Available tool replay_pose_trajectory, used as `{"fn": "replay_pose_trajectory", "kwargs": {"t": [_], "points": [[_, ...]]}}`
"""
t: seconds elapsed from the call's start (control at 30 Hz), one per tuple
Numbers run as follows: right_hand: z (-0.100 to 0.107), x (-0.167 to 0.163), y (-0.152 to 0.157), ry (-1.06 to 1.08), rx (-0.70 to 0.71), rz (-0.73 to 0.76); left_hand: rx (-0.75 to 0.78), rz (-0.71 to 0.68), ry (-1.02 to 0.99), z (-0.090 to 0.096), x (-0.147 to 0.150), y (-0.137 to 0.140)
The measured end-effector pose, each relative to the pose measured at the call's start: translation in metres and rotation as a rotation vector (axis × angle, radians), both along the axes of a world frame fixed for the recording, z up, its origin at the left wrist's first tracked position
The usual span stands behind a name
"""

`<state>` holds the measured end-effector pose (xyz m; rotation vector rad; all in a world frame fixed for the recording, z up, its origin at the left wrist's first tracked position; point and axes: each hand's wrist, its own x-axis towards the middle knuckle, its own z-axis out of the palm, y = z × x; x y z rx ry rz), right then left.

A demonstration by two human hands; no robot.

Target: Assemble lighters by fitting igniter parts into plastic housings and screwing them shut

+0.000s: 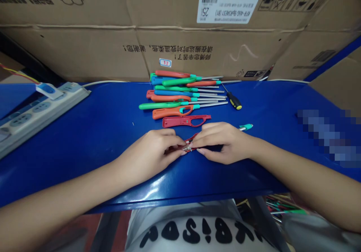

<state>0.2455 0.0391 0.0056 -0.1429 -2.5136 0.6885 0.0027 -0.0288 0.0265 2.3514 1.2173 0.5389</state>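
Close together over the table, both my hands work on an opened red lighter (192, 138) of the long-nosed kind. My left hand (158, 147) is closed round its handle end from the left. With thumb and fingers drawn together, my right hand (222, 143) pinches at small clear and metal parts in its middle; exactly which part it grips is hidden. Past the right hand shows a metal tube with a teal piece (246, 127). Just beyond my hands lies a loose red casing half (180, 121), its hollow inner side up.
Several orange, green and blue long lighters (172, 111) are heaped behind the casing half, beside a black and yellow screwdriver (234, 101). A power strip (42, 109) occupies the left of the blue table (113, 105). A large cardboard box (98, 53) walls off the back.
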Motion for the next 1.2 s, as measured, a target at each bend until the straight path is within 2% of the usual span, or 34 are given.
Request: {"fn": "replay_pose_trajectory", "kwargs": {"t": [0.17, 0.33, 0.53, 0.83, 0.9, 0.97, 1.07, 1.2], "points": [[-0.002, 0.002, -0.001, 0.022, 0.077, -0.019, 0.0, 0.001, 0.013, -0.001, 0.001, -0.001], [0.006, 0.011, 0.005, -0.082, 0.182, -0.167, 0.003, 0.036, 0.025, 0.0, 0.002, -0.007], [0.022, 0.019, 0.006, -0.322, 0.029, -0.189, 0.004, 0.074, 0.101, 0.0, 0.003, -0.011], [0.018, 0.019, 0.009, -0.338, -0.042, -0.137, 0.153, 0.132, 0.203, 0.002, 0.002, -0.01], [0.018, 0.019, 0.01, -0.344, -0.063, -0.133, 0.231, 0.099, 0.18, 0.002, 0.003, -0.011], [0.018, 0.019, 0.01, -0.338, -0.079, -0.135, 0.274, 0.008, 0.152, 0.002, 0.005, -0.011], [0.017, 0.017, 0.011, -0.317, -0.093, -0.123, 0.255, -0.121, 0.144, -0.003, 0.007, -0.011], [0.018, 0.016, 0.012, -0.313, -0.105, -0.12, 0.21, -0.145, 0.131, -0.012, 0.008, -0.01]]}}
